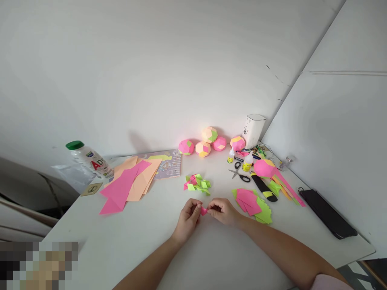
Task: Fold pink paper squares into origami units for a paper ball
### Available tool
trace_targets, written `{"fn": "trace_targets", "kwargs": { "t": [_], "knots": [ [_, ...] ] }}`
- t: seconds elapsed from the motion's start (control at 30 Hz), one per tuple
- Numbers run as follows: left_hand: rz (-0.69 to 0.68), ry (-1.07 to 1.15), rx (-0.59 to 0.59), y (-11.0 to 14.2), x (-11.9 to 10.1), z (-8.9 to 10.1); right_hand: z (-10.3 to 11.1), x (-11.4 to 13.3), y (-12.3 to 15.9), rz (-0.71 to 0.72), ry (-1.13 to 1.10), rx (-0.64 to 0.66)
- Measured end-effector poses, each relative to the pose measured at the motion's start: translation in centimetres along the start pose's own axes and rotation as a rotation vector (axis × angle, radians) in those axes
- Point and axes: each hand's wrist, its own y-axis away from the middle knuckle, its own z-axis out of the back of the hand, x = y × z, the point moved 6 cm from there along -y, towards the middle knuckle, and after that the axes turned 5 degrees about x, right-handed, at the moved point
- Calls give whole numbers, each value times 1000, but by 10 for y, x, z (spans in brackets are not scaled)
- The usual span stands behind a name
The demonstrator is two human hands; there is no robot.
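A small folded piece of pink paper (pixel 204 210) is pinched between both hands above the front middle of the table. My left hand (pixel 189 216) closes on its left side, thumb against fingers. From the right, my right hand (pixel 223 211) grips its other edge with the fingertips. Just beyond the hands lies a loose heap of folded green and pink paper pieces (pixel 198 184). To the right of my right hand, pink paper pieces (pixel 248 201) rest on top of green paper pieces (pixel 263 211).
Paper balls (pixel 202 148) line the wall. Scissors (pixel 238 172), glue bottles (pixel 247 162), a box cutter (pixel 263 187) and a black phone (pixel 328 211) lie right. Left are pink paper sheets (pixel 121 191), a notebook (pixel 172 165) and a white bottle (pixel 90 160).
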Motion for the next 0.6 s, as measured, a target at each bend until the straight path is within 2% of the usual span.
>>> {"fn": "trace_targets", "kwargs": {
  "t": [0.1, 0.2, 0.27, 0.3, 0.37, 0.43, 0.47, 0.5, 0.6],
  "knots": [
    [-125, -175, -137, 3, -8, 7, 1, 0, 0, -7, -15, -18],
    [-399, -504, -221, 14, -27, 6, 2, 0, 0, -26, 11, -52],
    [-655, -721, -152, 26, -40, -7, 4, 0, 0, -40, 34, -85],
    [-780, -811, -67, 33, -44, -18, 5, 0, 1, -45, 39, -99],
    [-963, -932, 190, 47, -45, -41, 7, -1, 1, -47, 36, -115],
    [-966, -1010, 448, 53, -38, -61, 7, -2, 0, -44, 30, -118],
    [-922, -1028, 514, 53, -35, -67, 7, -2, 0, -45, 26, -120],
    [-864, -1038, 543, 51, -32, -70, 6, -3, 0, -47, 24, -121],
    [-725, -995, 524, 42, -28, -69, 4, -5, -2, -76, 47, -138]
  ]
}}
